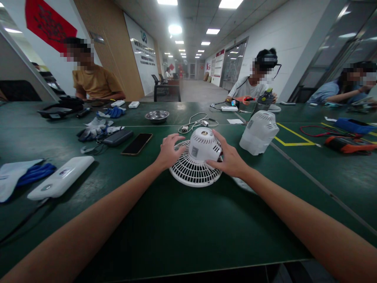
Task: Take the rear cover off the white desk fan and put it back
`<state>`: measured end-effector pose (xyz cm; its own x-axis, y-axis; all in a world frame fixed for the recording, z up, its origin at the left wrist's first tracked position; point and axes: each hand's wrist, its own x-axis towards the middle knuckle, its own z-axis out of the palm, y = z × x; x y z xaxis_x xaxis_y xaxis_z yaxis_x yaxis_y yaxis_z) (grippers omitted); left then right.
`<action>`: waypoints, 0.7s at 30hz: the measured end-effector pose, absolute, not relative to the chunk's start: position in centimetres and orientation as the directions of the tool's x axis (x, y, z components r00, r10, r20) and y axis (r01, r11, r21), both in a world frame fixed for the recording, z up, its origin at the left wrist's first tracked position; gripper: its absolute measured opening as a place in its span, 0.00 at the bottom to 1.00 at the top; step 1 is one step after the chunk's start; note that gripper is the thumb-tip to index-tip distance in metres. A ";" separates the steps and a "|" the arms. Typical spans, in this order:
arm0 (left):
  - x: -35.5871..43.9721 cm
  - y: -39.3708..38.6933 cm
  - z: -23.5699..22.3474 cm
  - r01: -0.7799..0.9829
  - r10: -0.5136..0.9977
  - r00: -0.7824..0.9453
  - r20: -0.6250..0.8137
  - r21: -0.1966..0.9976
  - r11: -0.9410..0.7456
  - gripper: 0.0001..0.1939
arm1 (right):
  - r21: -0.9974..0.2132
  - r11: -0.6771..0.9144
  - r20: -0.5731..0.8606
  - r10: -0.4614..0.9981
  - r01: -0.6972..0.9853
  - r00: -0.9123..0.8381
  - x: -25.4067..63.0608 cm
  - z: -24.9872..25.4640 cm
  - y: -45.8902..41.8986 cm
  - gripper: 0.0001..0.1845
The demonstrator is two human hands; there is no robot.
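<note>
A small white fan (pixel 196 159) lies grille-down on the green table (pixel 176 220), its round motor housing facing up. My left hand (pixel 169 151) rests on the left side of the grille, fingers curled onto the rim. My right hand (pixel 228 157) grips the right side of the motor housing, thumb and fingers pressed against it. Both hands hold the fan between them.
A white fan base part (pixel 259 131) stands to the right. A phone (pixel 137 144), a power bank (pixel 118 137), gloves (pixel 94 129), a steel bowl (pixel 157 115), a white cable (pixel 196 122) and a white device (pixel 60 177) lie around. Three other people sit at the far side.
</note>
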<state>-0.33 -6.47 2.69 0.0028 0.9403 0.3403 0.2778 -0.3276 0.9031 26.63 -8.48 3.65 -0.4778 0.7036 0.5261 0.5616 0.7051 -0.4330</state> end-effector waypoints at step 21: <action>-0.4 -7.5 5.8 0.087 0.899 0.412 0.150 0.975 -0.203 0.18 | -0.423 0.745 0.489 0.667 0.516 -0.562 26.8 4.7 -9.6 0.52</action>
<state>-0.37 -7.51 5.83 0.4124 0.8985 0.1502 0.0873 -0.2031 0.9753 26.77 -9.59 4.66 -0.5623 0.6672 0.4885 0.5159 0.7447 -0.4233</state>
